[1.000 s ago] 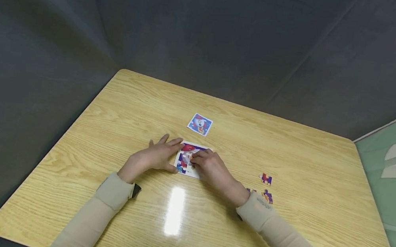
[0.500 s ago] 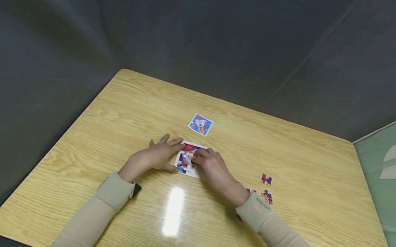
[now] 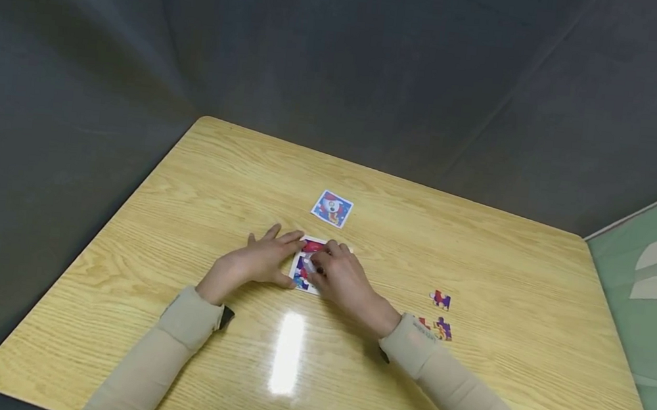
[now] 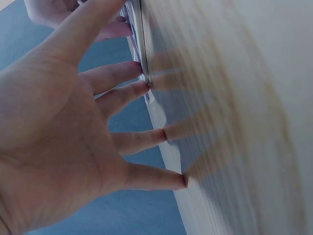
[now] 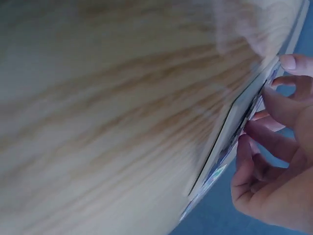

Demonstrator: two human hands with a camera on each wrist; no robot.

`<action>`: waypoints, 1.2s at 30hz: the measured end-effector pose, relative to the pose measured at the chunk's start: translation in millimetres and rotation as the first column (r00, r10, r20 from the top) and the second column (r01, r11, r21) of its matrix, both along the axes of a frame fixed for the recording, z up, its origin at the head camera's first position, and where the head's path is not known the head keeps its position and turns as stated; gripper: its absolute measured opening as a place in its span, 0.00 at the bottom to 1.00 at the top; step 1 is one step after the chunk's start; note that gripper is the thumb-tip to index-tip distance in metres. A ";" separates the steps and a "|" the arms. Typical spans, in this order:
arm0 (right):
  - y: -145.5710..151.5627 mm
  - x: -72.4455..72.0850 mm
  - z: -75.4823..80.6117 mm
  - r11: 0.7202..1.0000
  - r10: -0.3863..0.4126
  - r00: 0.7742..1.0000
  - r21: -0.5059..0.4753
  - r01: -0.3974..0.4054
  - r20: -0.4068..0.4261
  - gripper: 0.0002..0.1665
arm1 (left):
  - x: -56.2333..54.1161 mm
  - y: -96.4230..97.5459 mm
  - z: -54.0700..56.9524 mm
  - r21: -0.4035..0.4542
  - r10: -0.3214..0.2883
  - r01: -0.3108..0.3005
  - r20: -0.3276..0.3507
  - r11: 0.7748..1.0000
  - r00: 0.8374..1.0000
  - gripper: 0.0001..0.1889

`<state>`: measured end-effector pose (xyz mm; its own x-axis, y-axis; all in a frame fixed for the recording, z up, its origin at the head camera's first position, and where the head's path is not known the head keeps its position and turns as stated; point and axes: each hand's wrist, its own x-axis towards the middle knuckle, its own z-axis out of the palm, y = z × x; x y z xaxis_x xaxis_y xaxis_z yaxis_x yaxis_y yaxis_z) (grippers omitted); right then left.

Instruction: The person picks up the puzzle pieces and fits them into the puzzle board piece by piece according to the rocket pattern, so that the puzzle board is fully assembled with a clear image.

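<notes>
A white-bordered jigsaw puzzle board (image 3: pixel 295 273) with red, purple and blue pieces lies flat on the table. My left hand (image 3: pixel 260 259) spreads its fingers along the board's left side, thumb at the near corner and forefinger at the far one. In the left wrist view, the other fingertips of this left hand (image 4: pixel 98 132) rest on the tabletop. Over the board's middle, my right hand (image 3: pixel 344 278) bends its thumb and fingers together at a small puzzle piece (image 3: pixel 320 269), mostly hidden by them. From the right wrist, the right hand's fingertips (image 5: pixel 266 115) sit right at the board's surface.
Beyond the board lies a square picture card (image 3: pixel 332 209) with a red, white and blue figure. Loose puzzle pieces lie to the right, one farther back (image 3: pixel 441 300) and one nearer (image 3: pixel 443 328), with another partly behind the right sleeve. A wooden table (image 3: pixel 236 176) carries everything.
My right hand has shifted slightly left over the board, its fingers working at the same middle area. The left hand stays in place.
</notes>
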<state>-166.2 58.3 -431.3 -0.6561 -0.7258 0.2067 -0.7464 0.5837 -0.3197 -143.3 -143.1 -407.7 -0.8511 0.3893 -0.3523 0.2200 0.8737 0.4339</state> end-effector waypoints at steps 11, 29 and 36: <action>-5.2 -11.8 2.7 0.998 -0.065 0.952 0.018 0.062 0.301 0.15 | -1.1 0.9 -1.8 0.001 0.002 -0.002 0.011 1.000 1.000 0.46; -1.5 -10.5 -4.0 0.998 0.039 0.996 -0.045 -0.035 0.077 0.09 | -0.5 0.1 -1.3 -0.002 0.001 -0.001 -0.011 1.000 1.000 0.43; 1.7 -6.8 -2.0 0.997 0.079 0.995 -0.007 -0.080 -0.054 0.09 | -0.9 1.1 -1.8 -0.002 0.002 -0.002 -0.017 1.000 1.000 0.44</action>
